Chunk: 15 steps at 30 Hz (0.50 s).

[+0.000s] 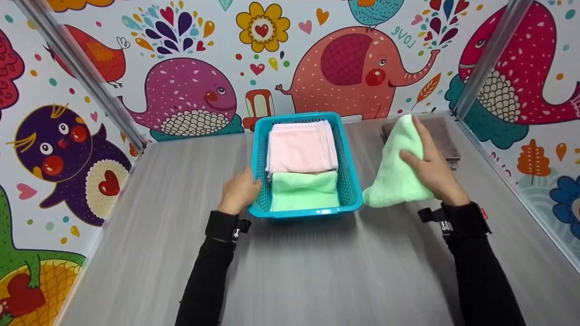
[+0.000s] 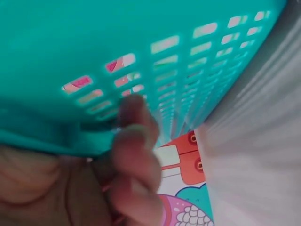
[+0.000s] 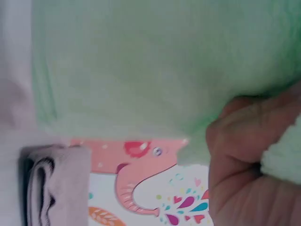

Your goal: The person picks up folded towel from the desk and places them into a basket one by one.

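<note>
A teal plastic basket (image 1: 352, 181) stands in the middle of the table. Inside it lie a folded pink towel (image 1: 301, 147) toward the back and a folded green towel (image 1: 306, 190) toward the front. My left hand (image 1: 240, 190) grips the basket's left rim, its fingers curled beneath the edge beside the slotted wall (image 2: 164, 44). To the right of the basket, my right hand (image 1: 432, 170) holds up a second green towel (image 1: 396, 174), pinched between thumb and fingers, with its lower corner hanging near the rim. In the right wrist view this towel (image 3: 127, 66) fills the upper part.
A folded grey-brown towel (image 1: 442, 136) lies at the back right of the table (image 1: 181, 217), partly behind the right hand; the right wrist view shows its folded edge (image 3: 61, 183). Walls (image 1: 267, 95) with cartoon animals enclose the table at the back and sides.
</note>
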Each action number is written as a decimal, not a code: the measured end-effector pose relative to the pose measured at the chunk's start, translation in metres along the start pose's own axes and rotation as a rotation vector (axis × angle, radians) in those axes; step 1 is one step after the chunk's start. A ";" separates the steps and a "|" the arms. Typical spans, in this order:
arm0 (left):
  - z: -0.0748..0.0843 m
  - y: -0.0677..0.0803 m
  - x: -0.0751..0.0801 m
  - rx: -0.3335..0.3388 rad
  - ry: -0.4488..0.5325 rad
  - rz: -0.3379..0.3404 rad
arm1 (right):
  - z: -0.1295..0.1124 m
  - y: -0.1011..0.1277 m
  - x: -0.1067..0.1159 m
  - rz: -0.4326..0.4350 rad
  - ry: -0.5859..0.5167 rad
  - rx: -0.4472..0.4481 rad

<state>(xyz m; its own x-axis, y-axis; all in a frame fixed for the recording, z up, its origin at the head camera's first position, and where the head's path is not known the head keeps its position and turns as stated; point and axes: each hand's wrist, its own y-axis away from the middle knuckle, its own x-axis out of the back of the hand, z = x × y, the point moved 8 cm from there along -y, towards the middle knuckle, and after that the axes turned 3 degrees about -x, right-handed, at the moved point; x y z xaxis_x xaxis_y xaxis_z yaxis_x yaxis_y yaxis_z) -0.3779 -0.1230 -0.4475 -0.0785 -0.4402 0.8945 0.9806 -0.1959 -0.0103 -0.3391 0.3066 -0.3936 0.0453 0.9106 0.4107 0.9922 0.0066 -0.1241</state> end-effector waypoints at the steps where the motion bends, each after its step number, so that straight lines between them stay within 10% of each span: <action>1: -0.001 0.001 0.001 0.008 -0.010 0.000 | -0.005 0.001 -0.001 0.009 0.010 0.018; 6: 0.011 0.009 0.015 -0.028 -0.088 0.110 | -0.034 0.015 -0.016 0.033 0.061 0.126; 10: 0.057 0.025 0.027 -0.274 -0.024 0.237 | -0.061 0.033 -0.029 0.046 0.038 0.245; 15: 0.121 0.047 0.004 -0.544 0.277 0.077 | -0.092 0.058 -0.044 0.034 -0.095 0.430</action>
<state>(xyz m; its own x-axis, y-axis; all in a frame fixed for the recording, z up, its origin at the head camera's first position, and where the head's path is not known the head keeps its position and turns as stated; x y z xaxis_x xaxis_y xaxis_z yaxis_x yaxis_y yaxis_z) -0.3102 -0.0285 -0.3905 -0.1271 -0.6679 0.7333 0.7584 -0.5419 -0.3621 -0.2729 0.2288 -0.3359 0.0459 0.9471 0.3177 0.8509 0.1296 -0.5092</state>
